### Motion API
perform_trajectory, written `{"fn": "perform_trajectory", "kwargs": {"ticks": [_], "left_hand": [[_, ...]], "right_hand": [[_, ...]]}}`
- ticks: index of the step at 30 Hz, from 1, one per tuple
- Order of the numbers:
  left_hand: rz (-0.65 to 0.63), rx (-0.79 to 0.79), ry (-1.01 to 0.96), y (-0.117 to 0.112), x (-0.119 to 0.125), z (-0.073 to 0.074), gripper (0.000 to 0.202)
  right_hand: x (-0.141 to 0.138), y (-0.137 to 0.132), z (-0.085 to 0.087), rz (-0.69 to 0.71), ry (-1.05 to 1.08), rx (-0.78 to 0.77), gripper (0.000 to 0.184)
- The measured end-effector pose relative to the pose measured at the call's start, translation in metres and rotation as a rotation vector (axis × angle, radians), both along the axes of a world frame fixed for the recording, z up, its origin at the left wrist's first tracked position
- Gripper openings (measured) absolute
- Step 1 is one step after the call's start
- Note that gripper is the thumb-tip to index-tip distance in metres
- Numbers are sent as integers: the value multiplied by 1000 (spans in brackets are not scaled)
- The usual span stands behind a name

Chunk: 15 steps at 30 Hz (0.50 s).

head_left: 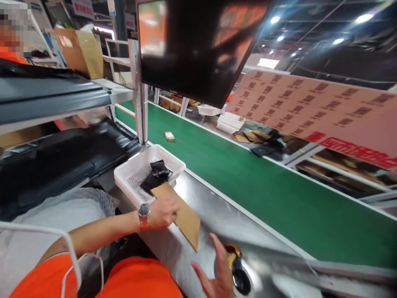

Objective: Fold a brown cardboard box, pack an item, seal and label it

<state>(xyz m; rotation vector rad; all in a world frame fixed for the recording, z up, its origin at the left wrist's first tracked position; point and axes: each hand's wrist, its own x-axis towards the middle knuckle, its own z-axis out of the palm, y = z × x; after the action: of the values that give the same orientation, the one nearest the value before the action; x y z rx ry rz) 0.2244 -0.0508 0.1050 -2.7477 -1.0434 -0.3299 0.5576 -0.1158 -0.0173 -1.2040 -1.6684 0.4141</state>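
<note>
Under the left hand [161, 213], fingers closed on its near end, a flat brown cardboard piece [182, 215] lies slanted on the steel worktop [217, 215], steadied beside the white basket [130, 176] at the worktop's far-left corner. Open-fingered, the right hand [217, 275] hovers beside a yellow-and-black scanner [238, 271] at the near edge.

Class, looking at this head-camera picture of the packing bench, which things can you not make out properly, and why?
- Right hand: cut off by the bottom edge.
- Scanner: partly behind that hand.
- Black packets in the white basket: contents too small to tell.
- Brown envelope: left hand covers part of it.
- Monitor: blurred reflections only.
</note>
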Motion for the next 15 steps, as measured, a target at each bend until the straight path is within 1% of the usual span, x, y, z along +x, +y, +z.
{"fn": "perform_trajectory", "kwargs": {"ticks": [1,2,3,4,6,9,10,12,15], "left_hand": [[-67,30,3,-7,22,-12,27],[-104,49,5,-12,43,-24,27],[-118,56,7,-16,62,-36,28],[-122,54,11,-19,79,-47,29],[-116,40,24,-23,109,-66,30],[-78,32,36,-25,141,-87,32],[-58,29,44,-25,149,-93,32],[-18,15,71,-24,160,-102,33],[15,-11,109,-23,168,-114,32]], "right_hand": [[2,3,-5,144,-113,105,73],[7,5,-12,256,-186,179,63],[13,5,-21,327,-211,208,58],[22,4,-33,360,-204,203,56],[45,0,-61,364,-134,130,53],[86,-10,-109,303,3,-72,40],[99,-12,-123,285,40,-145,37],[121,-15,-149,255,106,-282,41],[141,-17,-175,235,174,-398,51]]}}
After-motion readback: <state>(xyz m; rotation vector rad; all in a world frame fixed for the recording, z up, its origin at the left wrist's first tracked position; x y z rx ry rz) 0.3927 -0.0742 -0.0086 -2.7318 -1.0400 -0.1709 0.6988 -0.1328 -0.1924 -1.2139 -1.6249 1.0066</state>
